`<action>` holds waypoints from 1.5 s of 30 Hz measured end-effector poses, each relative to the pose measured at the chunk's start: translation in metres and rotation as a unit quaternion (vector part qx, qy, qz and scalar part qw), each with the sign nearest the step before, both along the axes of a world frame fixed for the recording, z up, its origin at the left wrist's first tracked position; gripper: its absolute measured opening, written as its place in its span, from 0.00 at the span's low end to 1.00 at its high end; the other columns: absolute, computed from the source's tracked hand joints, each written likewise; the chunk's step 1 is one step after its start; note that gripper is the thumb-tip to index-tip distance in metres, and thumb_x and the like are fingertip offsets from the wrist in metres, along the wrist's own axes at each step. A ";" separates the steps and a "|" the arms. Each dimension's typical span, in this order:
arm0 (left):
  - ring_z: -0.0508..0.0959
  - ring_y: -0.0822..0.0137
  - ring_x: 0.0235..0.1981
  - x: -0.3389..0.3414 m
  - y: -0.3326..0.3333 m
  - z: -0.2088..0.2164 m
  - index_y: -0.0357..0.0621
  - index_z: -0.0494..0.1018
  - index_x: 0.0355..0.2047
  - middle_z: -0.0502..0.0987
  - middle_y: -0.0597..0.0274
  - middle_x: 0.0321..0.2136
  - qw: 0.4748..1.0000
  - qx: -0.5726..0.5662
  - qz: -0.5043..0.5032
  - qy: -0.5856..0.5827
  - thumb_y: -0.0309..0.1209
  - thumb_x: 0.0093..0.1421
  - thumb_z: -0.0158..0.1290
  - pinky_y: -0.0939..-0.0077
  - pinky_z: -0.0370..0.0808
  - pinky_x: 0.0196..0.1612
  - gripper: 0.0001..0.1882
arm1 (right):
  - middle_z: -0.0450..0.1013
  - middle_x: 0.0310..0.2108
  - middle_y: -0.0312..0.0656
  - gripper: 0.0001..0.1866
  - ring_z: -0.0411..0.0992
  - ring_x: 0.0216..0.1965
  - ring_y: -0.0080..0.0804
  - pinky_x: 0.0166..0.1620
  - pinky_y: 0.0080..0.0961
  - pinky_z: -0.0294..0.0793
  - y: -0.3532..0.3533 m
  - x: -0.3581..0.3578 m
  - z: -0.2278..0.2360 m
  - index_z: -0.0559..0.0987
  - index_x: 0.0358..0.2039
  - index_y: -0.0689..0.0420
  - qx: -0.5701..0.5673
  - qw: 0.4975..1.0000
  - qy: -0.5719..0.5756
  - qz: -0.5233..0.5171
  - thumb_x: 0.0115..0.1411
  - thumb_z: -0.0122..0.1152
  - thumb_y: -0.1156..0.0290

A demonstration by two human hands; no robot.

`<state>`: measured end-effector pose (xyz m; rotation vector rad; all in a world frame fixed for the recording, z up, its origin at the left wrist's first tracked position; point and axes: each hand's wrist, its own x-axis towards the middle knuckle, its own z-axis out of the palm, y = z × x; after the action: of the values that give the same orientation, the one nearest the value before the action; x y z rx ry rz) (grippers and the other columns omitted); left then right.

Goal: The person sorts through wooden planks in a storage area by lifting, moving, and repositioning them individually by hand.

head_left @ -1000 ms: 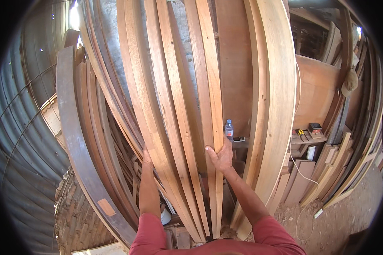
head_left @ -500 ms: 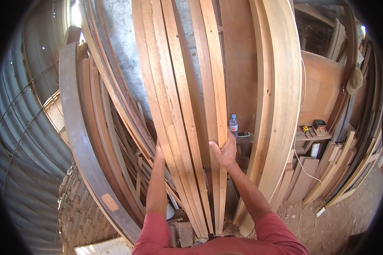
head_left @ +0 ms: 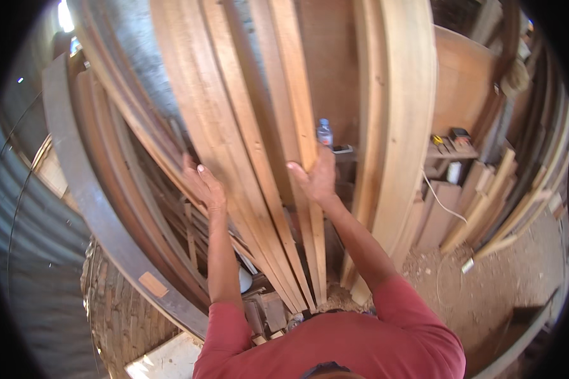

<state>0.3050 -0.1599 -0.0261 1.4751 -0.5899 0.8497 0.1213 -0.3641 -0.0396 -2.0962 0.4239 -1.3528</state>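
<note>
- Head view, your left hand (head_left: 205, 188): open, thumb and fingers spread, nothing in its grasp; at the left edge of the left-hand planks. You cannot tell whether it touches them; blurred.
- Your right hand (head_left: 317, 180): open, thumb well apart from the fingers, not closed round anything; at the right-hand battens, thumb across their front, palm by their right edge. Firmness of contact, you cannot tell.
- Left-hand planks (head_left: 199, 107): light brown timber, several lengths side by side, upright with a lean; between your two hands.
- Right-hand battens (head_left: 291, 107): two narrow lengths, side by side, a gap parting them from the planks; lower ends near your shirt front.
- Thick pale boards (head_left: 411, 126): upright, right of your right hand, apart from it.
- Plastic bottle (head_left: 324, 134): clear, blue cap, upright just behind your right hand.
- Small flat device (head_left: 342, 149): lying just right of the bottle.
- Wooden shelf (head_left: 433, 153): far right, bearing a yellow-and-black hand tool (head_left: 437, 139) and a small dark box (head_left: 459, 135).
- Grey board (head_left: 91, 183): long, tan patch near its lower end; left of your left hand, well apart.
- Corrugated metal sheeting (head_left: 31, 208): far left, behind the grey board.
- Red shirt (head_left: 322, 341): yours, short-sleeved, lower edge.
</note>
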 end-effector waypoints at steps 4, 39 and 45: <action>0.49 0.32 0.71 -0.041 -0.025 0.040 0.44 0.56 0.72 0.50 0.31 0.71 0.934 0.259 0.219 -0.113 0.47 0.71 0.39 0.36 0.49 0.68 0.33 | 0.57 0.62 0.70 0.41 0.59 0.59 0.64 0.62 0.53 0.58 0.036 -0.017 0.023 0.62 0.63 0.71 -0.096 0.992 -0.054 -0.060 0.62 0.64 0.54; 0.33 0.12 0.68 -0.020 -0.040 0.017 0.62 0.65 0.69 0.35 0.28 0.73 0.915 0.312 0.207 -0.151 0.71 0.60 0.41 0.13 0.39 0.61 0.43 | 0.73 0.59 0.48 0.36 0.67 0.61 0.37 0.66 0.32 0.62 0.080 0.075 -0.096 0.71 0.63 0.67 0.370 0.874 -0.001 0.315 0.64 0.66 0.53; 0.35 0.14 0.68 -0.036 -0.039 0.031 0.55 0.57 0.73 0.35 0.27 0.73 0.896 0.372 0.222 -0.100 0.59 0.63 0.48 0.17 0.39 0.63 0.42 | 0.70 0.61 0.52 0.46 0.63 0.65 0.41 0.69 0.37 0.58 0.080 0.070 -0.098 0.64 0.67 0.66 0.355 0.888 0.022 0.293 0.62 0.64 0.42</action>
<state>0.2691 -0.1988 0.0053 2.2973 -0.7991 1.2171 0.1913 -0.2836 -0.1376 -1.4576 0.2177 -0.6482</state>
